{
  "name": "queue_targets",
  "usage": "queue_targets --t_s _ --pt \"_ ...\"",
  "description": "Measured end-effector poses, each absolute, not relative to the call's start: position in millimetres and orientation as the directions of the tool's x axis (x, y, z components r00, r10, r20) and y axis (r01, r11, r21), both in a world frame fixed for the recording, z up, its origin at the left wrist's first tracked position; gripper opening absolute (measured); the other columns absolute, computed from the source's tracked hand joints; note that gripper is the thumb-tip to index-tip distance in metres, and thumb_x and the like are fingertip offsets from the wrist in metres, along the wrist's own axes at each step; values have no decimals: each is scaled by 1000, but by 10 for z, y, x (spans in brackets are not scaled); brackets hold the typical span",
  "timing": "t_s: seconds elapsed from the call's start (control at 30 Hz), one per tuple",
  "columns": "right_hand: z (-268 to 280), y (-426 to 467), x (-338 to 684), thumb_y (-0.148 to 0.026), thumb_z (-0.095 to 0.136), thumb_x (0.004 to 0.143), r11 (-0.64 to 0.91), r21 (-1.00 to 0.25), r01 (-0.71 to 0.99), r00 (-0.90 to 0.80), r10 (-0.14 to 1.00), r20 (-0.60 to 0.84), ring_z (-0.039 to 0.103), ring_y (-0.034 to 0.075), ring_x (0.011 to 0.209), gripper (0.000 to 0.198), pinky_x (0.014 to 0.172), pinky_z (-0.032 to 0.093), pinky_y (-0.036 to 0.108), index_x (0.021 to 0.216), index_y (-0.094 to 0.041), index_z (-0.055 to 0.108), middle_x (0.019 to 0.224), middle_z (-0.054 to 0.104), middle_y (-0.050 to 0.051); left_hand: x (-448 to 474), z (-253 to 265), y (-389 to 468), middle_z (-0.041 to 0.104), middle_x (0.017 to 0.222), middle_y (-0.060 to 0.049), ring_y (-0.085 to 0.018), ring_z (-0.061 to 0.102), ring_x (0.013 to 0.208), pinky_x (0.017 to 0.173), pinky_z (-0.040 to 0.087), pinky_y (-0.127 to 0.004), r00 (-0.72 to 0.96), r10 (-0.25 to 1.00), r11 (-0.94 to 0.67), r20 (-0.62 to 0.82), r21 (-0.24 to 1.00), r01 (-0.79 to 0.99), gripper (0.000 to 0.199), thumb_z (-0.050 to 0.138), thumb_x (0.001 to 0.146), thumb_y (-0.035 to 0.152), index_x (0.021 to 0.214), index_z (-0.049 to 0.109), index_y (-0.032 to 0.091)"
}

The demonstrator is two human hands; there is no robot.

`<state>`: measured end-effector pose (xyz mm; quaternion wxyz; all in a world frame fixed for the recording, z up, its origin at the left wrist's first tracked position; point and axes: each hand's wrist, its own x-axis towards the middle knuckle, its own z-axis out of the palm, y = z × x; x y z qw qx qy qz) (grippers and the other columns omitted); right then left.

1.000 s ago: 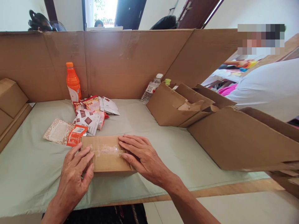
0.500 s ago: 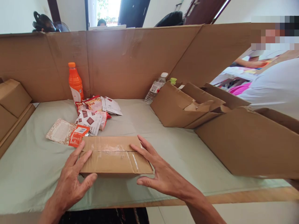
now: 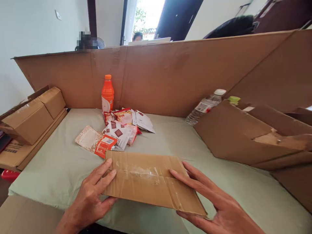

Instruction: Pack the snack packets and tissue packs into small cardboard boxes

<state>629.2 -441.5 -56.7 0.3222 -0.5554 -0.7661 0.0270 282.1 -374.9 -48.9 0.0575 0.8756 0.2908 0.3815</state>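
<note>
A taped cardboard box (image 3: 146, 183) lies between my hands at the front of the table, its top seam facing me. My left hand (image 3: 94, 191) grips its left end, fingers on top and thumb at the near edge. On the right end my right hand (image 3: 207, 198) has its fingers over the top and side, with the thumb by the near lower edge. Just beyond the box are an orange and cream packet (image 3: 96, 141), a white packet with brown squares (image 3: 118, 131), and several red and white packets (image 3: 124, 116). The underside of the box is hidden.
An orange bottle (image 3: 107, 94) stands against a cardboard wall (image 3: 156, 78). A clear bottle (image 3: 204, 105) leans by an open cardboard box (image 3: 226, 133) at right. More cardboard boxes (image 3: 36, 120) are stacked at left. A green cloth (image 3: 48, 156) covers the table.
My view has swung left, so the scene sits further right. Both hands have closed in on the ends of the box, which now looks tilted and nearer to me.
</note>
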Motion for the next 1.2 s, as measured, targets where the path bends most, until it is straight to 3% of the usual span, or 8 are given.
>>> queue_targets --t_s 0.17,0.37,0.53,0.67,0.83,0.93,1.03,1.2 --pt "-54 -3918 5887 -35 70 88 537 -395 746 -318 808 497 50 35 141 70 106 54 44 153 -39 46 166 34 6 2442 -240 -3708 49 155 -17 -23 53 140 113 50 -34 421 594 -758 685 301 579 50 66 93 19 141 54 16" --pt "357 -2730 4976 -29 73 81 728 -446 520 -526 685 504 42 35 146 69 113 43 55 147 -33 54 166 33 10 1783 -33 -3509 54 152 -12 -23 60 133 115 49 -37 201 568 -542 798 180 821 52 72 91 22 140 57 19" --pt "361 -1713 3986 -25 71 75 777 -563 281 -704 566 430 39 32 148 71 119 33 52 145 -27 57 166 31 11 1299 -302 -3244 61 144 -16 -30 64 127 112 51 -47 -21 563 -283 827 216 934 48 71 92 34 136 60 18" --pt "93 -1040 3290 -22 73 69 728 -654 206 -772 531 348 36 32 150 70 122 29 50 139 -25 63 163 38 9 1050 -602 -3033 63 139 -20 -36 68 120 99 58 -51 -119 586 -118 802 229 966 47 62 97 42 136 59 16" --pt "-467 -547 2930 -18 65 73 663 -707 248 -688 634 354 39 30 147 71 122 29 52 143 -26 57 155 50 8 974 -689 -2773 58 145 -21 -36 65 123 95 59 -50 -40 672 -81 740 127 989 50 51 101 39 145 49 16" --pt "-780 -404 2887 -19 55 81 588 -741 324 -530 762 373 31 30 152 74 123 28 55 153 -25 44 160 41 10 1050 -674 -2512 57 146 -21 -36 64 123 96 57 -49 45 723 -114 690 55 992 47 47 100 31 143 50 12" --pt "-976 -264 2833 -17 44 85 505 -774 383 -366 852 374 34 30 149 78 122 30 58 161 -23 27 161 39 12 1171 -674 -2128 58 146 -20 -35 65 120 95 56 -47 57 771 -107 634 40 994 44 47 98 22 140 54 12" --pt "-1086 33 2651 -14 50 76 439 -792 425 -261 897 358 44 34 144 93 117 38 58 163 -17 16 159 41 16 1335 -641 -1351 53 152 -19 -37 66 114 91 57 -46 -19 828 -25 560 71 997 47 56 93 20 140 56 13"
